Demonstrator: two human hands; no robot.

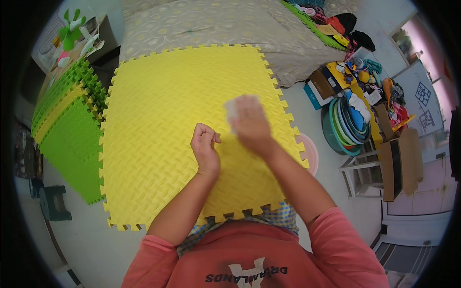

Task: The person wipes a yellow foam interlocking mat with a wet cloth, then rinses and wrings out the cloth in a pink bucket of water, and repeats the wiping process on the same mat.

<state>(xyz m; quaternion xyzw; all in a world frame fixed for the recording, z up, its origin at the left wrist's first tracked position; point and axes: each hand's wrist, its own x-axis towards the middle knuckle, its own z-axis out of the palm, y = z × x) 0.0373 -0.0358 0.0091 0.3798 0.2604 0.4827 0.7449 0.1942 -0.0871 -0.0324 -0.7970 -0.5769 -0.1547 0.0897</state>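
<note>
A yellow interlocking foam mat tile (158,118) with a raised tread pattern spreads before me, its near edge at my lap and its far edge against the bed. My right hand (252,122), blurred, lies flat over a pale cloth (232,108) on the right half of the tile. The hand hides much of the cloth. Left of it, my left hand (206,142) is curled into a loose fist at the middle of the tile, with nothing visible in it. Whether that fist touches the foam, I cannot tell.
Green and yellow foam tiles (72,144) lean at the left, near a dark stool (56,203). A patterned bed (216,25) lies beyond. At right are a pink basin (310,153), stacked tubs (329,133), a cardboard box (392,169) and a white stool (354,169).
</note>
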